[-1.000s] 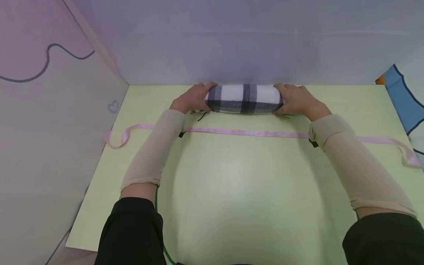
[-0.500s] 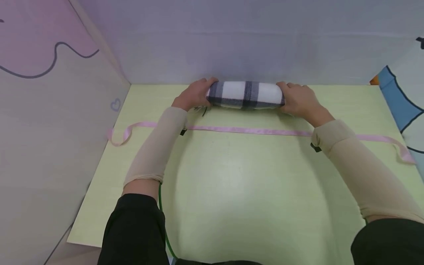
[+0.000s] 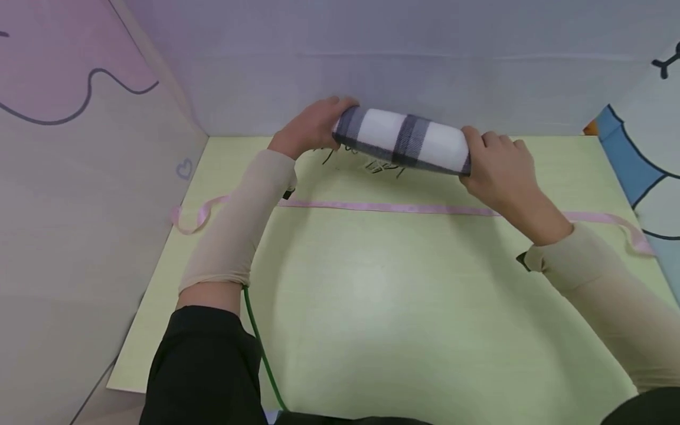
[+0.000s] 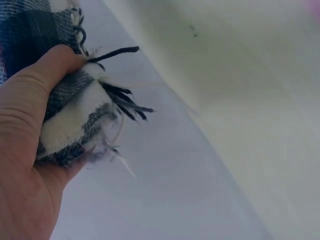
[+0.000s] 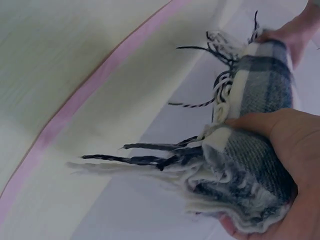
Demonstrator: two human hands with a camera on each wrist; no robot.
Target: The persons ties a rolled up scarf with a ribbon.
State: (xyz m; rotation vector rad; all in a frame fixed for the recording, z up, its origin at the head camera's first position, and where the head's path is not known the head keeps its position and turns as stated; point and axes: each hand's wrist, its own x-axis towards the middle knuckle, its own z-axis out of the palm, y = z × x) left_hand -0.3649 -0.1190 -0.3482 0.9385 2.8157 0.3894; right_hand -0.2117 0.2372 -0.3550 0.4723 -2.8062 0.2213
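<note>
A rolled plaid scarf [image 3: 395, 139], white with dark grey checks, is held up off the table near its back edge, tilted with its right end lower. My left hand [image 3: 316, 127] grips the left end, thumb on the near side, as the left wrist view shows on the scarf [image 4: 70, 115]. My right hand [image 3: 502, 165] grips the other end. In the right wrist view, fringe strands hang loose from the rolled scarf [image 5: 245, 165]. Below it, a pink ribbon [image 3: 393, 208] lies across the table from side to side, with both ends curling.
The pale yellow-green table [image 3: 372, 307] meets a greyish wall sheet [image 3: 398, 59] at the back. A drawn-on panel [image 3: 79, 206] stands at the left. A green cable [image 3: 260, 342] runs beside my left arm.
Both hands have raised the scarf from the table's back edge. It has tilted, its left end going higher, and its fringe now hangs in sight underneath.
</note>
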